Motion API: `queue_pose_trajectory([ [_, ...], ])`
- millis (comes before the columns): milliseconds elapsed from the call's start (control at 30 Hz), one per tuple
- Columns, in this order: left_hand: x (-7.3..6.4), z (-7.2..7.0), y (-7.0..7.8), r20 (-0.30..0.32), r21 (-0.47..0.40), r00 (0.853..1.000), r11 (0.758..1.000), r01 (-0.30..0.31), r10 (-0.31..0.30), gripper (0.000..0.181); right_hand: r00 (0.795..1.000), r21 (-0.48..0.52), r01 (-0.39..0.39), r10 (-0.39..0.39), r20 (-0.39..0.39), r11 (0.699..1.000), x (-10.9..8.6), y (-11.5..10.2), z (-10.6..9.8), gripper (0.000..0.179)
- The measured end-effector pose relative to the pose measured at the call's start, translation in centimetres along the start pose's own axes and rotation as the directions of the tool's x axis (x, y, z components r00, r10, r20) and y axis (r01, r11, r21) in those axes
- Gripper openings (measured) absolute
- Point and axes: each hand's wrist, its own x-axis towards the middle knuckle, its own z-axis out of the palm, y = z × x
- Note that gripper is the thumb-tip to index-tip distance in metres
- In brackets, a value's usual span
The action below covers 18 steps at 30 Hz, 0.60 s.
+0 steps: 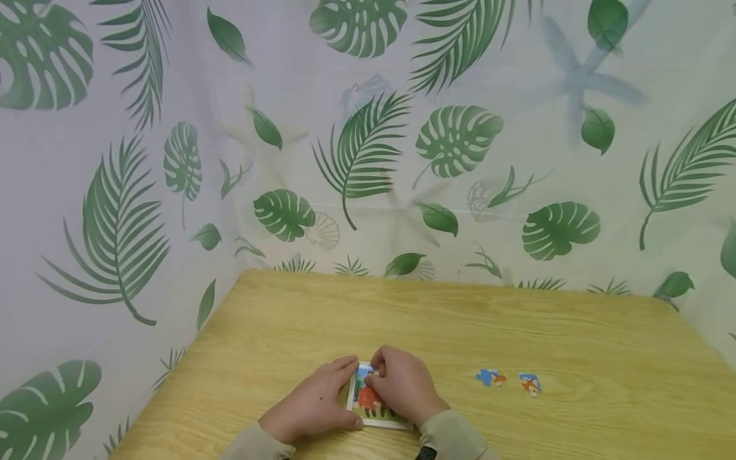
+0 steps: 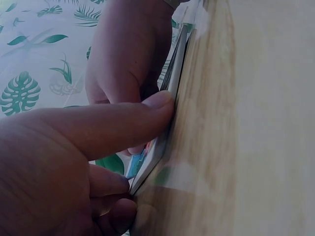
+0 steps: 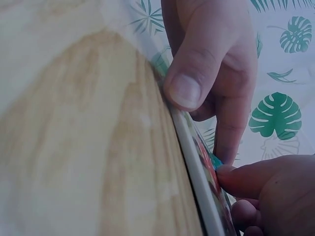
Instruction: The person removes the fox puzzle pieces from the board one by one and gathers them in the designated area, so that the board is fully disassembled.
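A small jigsaw puzzle (image 1: 368,399) in a white-edged tray lies on the wooden table, showing a red figure on green ground under a blue sky. My left hand (image 1: 319,399) holds the tray along its left side, thumb at the near edge and fingers at the far left corner. In the left wrist view its thumb (image 2: 157,103) lies against the tray's white edge (image 2: 147,169). My right hand (image 1: 408,383) is over the picture's right part, thumb and index finger pinching at a puzzle piece near the top. The fingers mostly hide that piece.
Two loose blue and orange puzzle pieces (image 1: 489,377) (image 1: 530,384) lie on the table (image 1: 604,358) to the right of the right hand. Behind and to the left hangs a white cloth (image 1: 368,255) printed with green leaves.
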Motion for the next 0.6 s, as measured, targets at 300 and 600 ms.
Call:
queue_pose_trajectory([
  [300, -0.23, 0.22, -0.21, 0.005, -0.026, 1.0, 0.999, 0.024, -0.024, 0.103, 1.0, 0.077, -0.003, 0.002, 0.005, 0.997, -0.12, 0.35, 0.43, 0.022],
  [600, -0.06, 0.13, -0.19, 0.0, -0.038, 1.0, 0.999, 0.014, -0.014, 0.103, 1.0, 0.094, -0.014, 0.016, -0.027, 0.995, -0.16, 0.33, 0.35, 0.021],
])
